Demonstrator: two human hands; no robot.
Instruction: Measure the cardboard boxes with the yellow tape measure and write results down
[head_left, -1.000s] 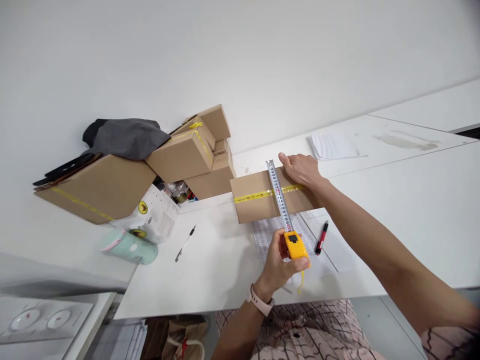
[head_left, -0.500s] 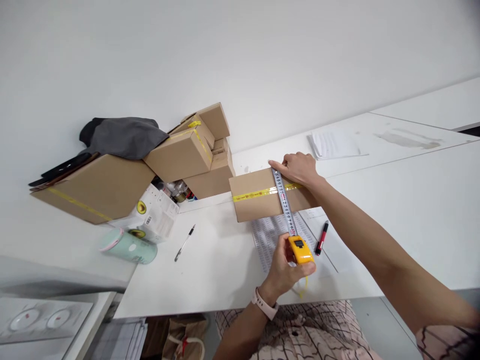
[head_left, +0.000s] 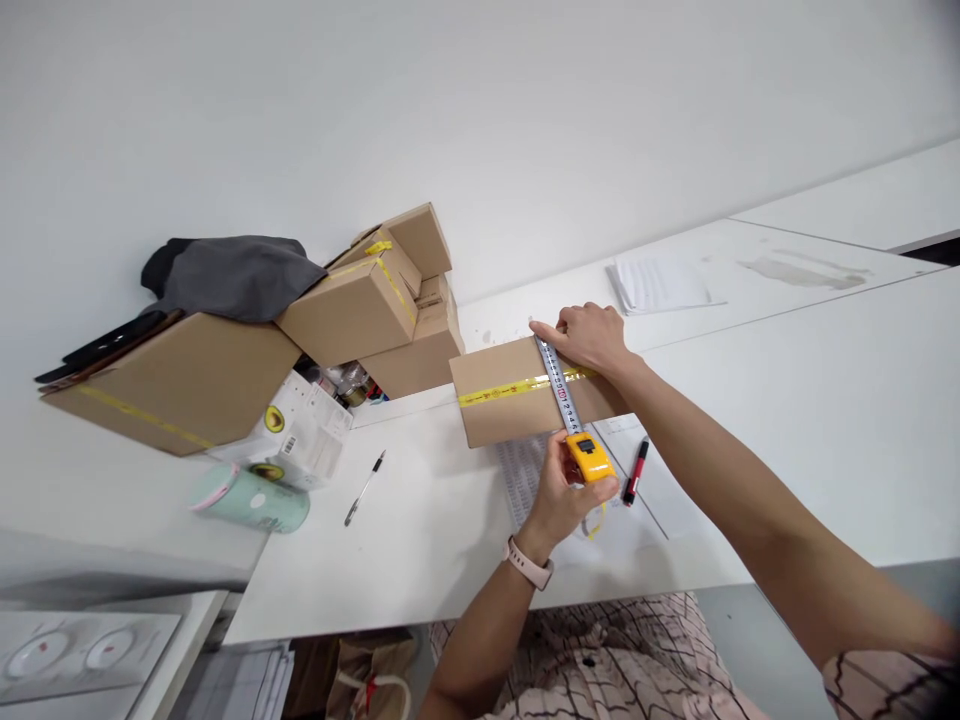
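Observation:
A flat cardboard box [head_left: 502, 400] with a yellow tape stripe lies on the white table [head_left: 420, 540]. A steel tape blade [head_left: 557, 385] runs across its top from the far edge to the near edge. My right hand [head_left: 589, 338] rests on the far side of the box, its fingers pinning the blade's end there. My left hand [head_left: 559, 495] grips the yellow tape measure case [head_left: 589, 458] right at the box's near edge. A watch sits on my left wrist.
A printed sheet [head_left: 525, 480] and a red-and-black pen [head_left: 634, 472] lie under and beside the box. A black pen [head_left: 364, 488], a mint cup [head_left: 251, 498] on its side, a stack of cardboard boxes [head_left: 360, 310] with a grey cloth [head_left: 232, 275], and white papers [head_left: 656, 285] surround them.
My left hand has moved the yellow case toward the box, so less blade shows. My right hand's fingers shifted to the blade's end at the far edge.

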